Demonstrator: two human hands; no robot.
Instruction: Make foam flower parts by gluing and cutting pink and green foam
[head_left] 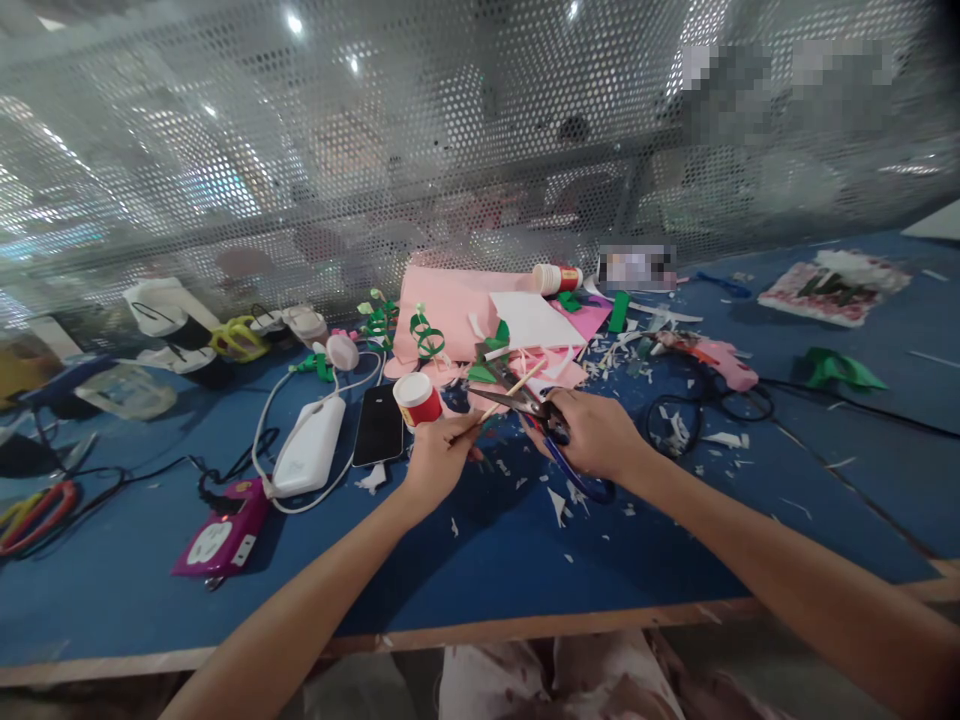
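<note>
My left hand (pixel 441 458) is closed, pinching a thin wooden stick (pixel 533 376) that slants up to the right. In my right hand (pixel 600 432) is a pair of scissors (pixel 576 472) with dark blue handles. Its blades point left and lie across or right beside the stick; whether they touch it I cannot tell. Just behind my left hand stands a red paper cup (pixel 418 400) with a white rim. Green paper pieces (pixel 487 372) and pink paper (pixel 457 300) lie beyond the blades, with a white sheet (pixel 536 318) on top.
To the left lie a black phone (pixel 379 426), a white power bank (pixel 309 445) with its cable, and a purple power strip (pixel 225 532). A glue gun (pixel 724 362) with a black cord rests at right among paper scraps. Behind the blue table (pixel 450 590) rises a perforated metal screen (pixel 360 150).
</note>
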